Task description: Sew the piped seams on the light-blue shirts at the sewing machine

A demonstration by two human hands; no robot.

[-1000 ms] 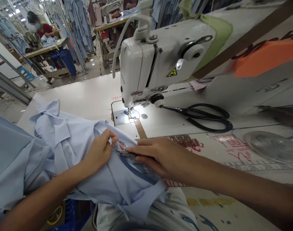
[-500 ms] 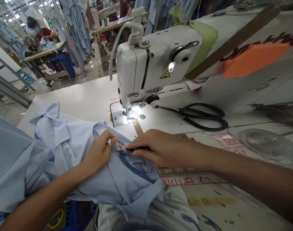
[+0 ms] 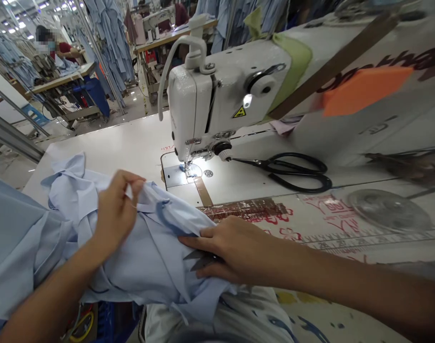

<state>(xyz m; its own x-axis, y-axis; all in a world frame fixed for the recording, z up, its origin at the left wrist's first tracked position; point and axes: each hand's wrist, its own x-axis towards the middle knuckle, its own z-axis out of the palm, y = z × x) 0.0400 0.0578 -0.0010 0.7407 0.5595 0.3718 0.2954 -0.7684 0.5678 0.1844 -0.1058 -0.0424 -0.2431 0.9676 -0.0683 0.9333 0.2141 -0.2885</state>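
I count on the counter [image 3: 131,143]: 1 sewing machine [image 3: 217,95], 1 pair of black scissors [image 3: 296,170], 1 clear disc [image 3: 389,209], 1 orange block [image 3: 363,88]. Light-blue garment [image 3: 149,257]: 1. Thread snips [image 3: 199,259]: 1. Hands: 2, left hand [image 3: 115,212] and right hand [image 3: 231,247]

Your widest open stretch is the bare white table [image 3: 110,143] to the left of the sewing machine [image 3: 217,95]. The machine's head blocks the middle, and only the low gap under its arm lets a hand slide towards the needle [image 3: 186,164]. To its right, black scissors [image 3: 292,169] lie across the way, with a clear disc [image 3: 389,209] beyond them. The marked tabletop between the scissors and your right hand [image 3: 231,247] is free. The heaped shirt [image 3: 149,257] fills the near left edge, and the snips [image 3: 199,259] in your right hand point into it.
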